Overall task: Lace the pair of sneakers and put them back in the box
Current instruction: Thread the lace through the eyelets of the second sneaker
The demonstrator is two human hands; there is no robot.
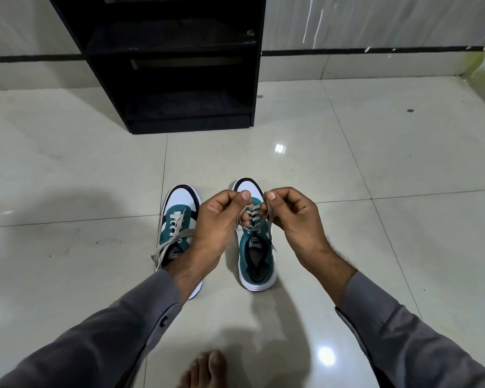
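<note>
Two teal and white sneakers stand side by side on the tiled floor, toes pointing away from me. The left sneaker (pixel 177 219) has its grey lace hanging loose over its left side, and my left forearm covers its heel. Above the right sneaker (pixel 256 253) I hold both ends of its grey lace (pixel 253 212). My left hand (pixel 221 214) pinches one end between thumb and fingers. My right hand (pixel 289 211) pinches the other end. No shoe box is in view.
A black open shelf unit (pixel 179 65) stands against the wall straight ahead, past the sneakers. Glossy white floor tiles (pixel 375 163) stretch out to both sides. A bare foot (pixel 205 371) shows at the bottom edge.
</note>
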